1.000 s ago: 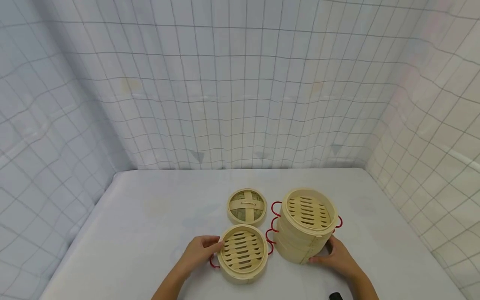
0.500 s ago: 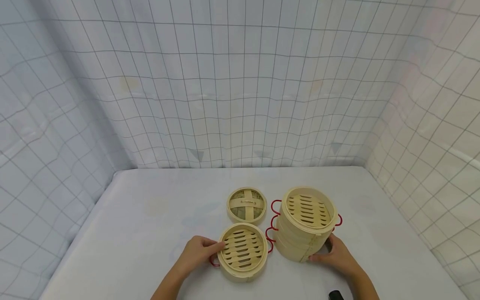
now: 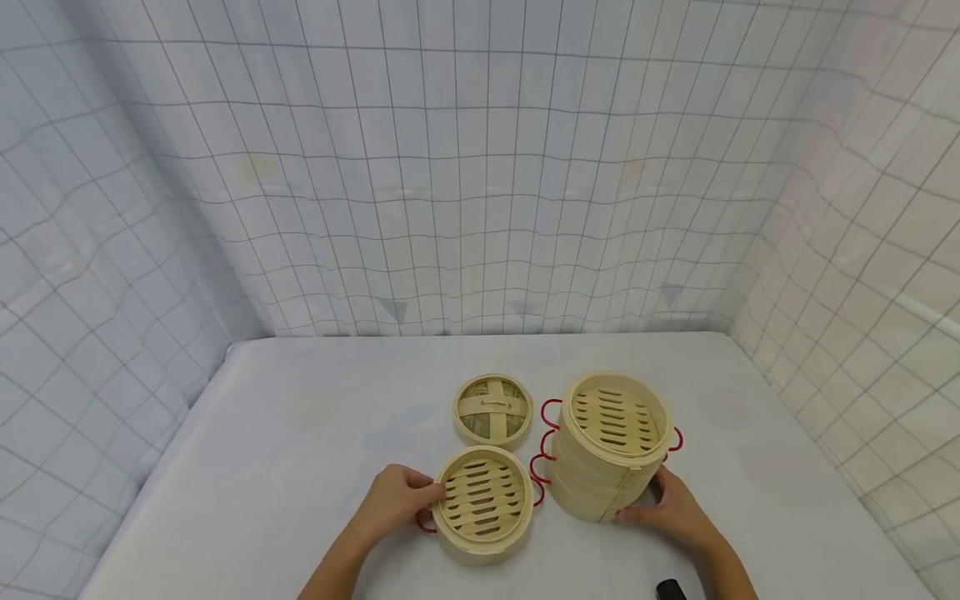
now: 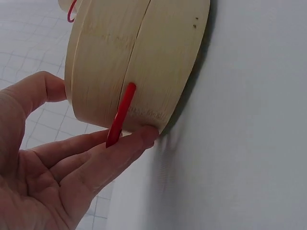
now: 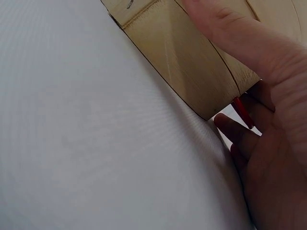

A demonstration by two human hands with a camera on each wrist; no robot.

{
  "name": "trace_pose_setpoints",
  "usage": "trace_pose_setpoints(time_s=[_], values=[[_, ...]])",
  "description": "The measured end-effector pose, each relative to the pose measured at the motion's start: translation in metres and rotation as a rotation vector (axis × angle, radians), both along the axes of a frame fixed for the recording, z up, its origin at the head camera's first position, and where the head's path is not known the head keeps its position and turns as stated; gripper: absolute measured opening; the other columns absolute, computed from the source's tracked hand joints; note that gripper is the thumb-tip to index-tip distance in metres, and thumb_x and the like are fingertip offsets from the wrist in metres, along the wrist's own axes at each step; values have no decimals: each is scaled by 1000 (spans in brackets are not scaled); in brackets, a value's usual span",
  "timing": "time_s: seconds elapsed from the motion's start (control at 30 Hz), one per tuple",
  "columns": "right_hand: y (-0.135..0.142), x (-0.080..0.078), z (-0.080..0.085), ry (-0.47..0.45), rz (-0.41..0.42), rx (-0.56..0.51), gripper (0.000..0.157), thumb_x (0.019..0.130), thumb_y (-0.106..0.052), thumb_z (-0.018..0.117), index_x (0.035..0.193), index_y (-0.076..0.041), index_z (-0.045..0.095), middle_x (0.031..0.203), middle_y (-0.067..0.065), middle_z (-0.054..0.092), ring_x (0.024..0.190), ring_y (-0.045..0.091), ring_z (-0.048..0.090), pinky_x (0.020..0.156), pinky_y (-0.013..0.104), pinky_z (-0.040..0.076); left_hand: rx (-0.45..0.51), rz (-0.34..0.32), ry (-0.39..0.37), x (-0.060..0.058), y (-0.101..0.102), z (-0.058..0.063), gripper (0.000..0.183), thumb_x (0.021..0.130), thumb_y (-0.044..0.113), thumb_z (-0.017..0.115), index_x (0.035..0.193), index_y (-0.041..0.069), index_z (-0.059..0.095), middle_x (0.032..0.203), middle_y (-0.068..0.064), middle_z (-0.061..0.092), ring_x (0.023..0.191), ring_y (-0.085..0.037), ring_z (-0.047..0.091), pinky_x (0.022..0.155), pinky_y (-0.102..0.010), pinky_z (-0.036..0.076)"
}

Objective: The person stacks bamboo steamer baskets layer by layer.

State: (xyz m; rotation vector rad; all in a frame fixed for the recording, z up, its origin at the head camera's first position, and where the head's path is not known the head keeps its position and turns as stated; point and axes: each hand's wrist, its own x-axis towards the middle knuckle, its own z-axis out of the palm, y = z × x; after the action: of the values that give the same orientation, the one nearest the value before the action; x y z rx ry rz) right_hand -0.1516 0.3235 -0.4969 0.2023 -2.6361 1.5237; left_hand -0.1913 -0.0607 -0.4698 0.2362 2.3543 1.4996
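Note:
A single round bamboo steamer basket (image 3: 483, 553) with a slatted floor and red loop handles sits on the white table, nearest the front. My left hand (image 3: 393, 502) grips its left side, the thumb on the rim; in the left wrist view its fingertips (image 4: 149, 136) touch the lower wall beside a red handle (image 4: 121, 115). To the right stands a taller stack of larger bamboo steamer baskets (image 3: 588, 483), its top slatted tier uncovered. My right hand (image 3: 673, 515) holds the stack low at its right front, thumb on the wall (image 5: 187, 72) and fingers by a red handle (image 5: 243, 113).
A round woven bamboo lid (image 3: 495, 410) with crossed bands lies behind the single basket, close to it. A small black object (image 3: 670, 590) shows at the front edge of view, near the right forearm. White grid-patterned curtains (image 3: 465, 192) enclose the table's back and sides.

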Motion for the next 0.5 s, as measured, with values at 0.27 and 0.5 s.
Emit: trace_pose_setpoints(time_s=[0.27,0.5], values=[[-1,0,1,27,1,-2,82,50,-21,80,121,-9,40,120,3,45,111,-1,30,86,6,17,35,-40,-14,-2,-13,34,29,75,22,57,90,-3,62,65,-7,61,54,-19,58,49,-30,48],[2,-2,-6,35,9,-15,82,50,-19,81,120,-6,40,119,7,45,111,0,31,86,5,18,24,-9,69,-3,-22,91,25,79,19,56,90,-2,63,64,-7,59,54,-20,55,52,-31,47]])
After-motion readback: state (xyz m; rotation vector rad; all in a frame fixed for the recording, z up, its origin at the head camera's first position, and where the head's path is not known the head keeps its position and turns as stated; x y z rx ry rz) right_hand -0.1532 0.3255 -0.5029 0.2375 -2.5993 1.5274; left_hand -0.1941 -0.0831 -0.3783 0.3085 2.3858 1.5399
